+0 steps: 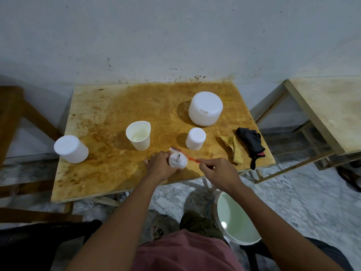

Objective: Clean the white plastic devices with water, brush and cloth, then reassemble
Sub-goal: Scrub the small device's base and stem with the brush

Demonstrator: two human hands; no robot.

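My left hand (159, 165) grips a small round white plastic part (178, 162) with a short central stem, near the table's front edge. My right hand (216, 171) holds the orange handle of a toothbrush (190, 158); its bristle head lies against the part's upper left rim. On the stained wooden table (109, 173) stand a large white dome-shaped cover (205, 108), a small white cylinder (195, 138), another white cylinder (71, 148) at the left edge, and an open white cup (138, 135) holding liquid. A yellow cloth (234, 147) lies to the right.
A black cloth with a red tip (252, 143) lies at the table's right edge. A bucket of water (234, 218) stands on the floor below my right arm. A second table (332, 110) is to the right, wooden furniture (11, 118) to the left, a wall behind.
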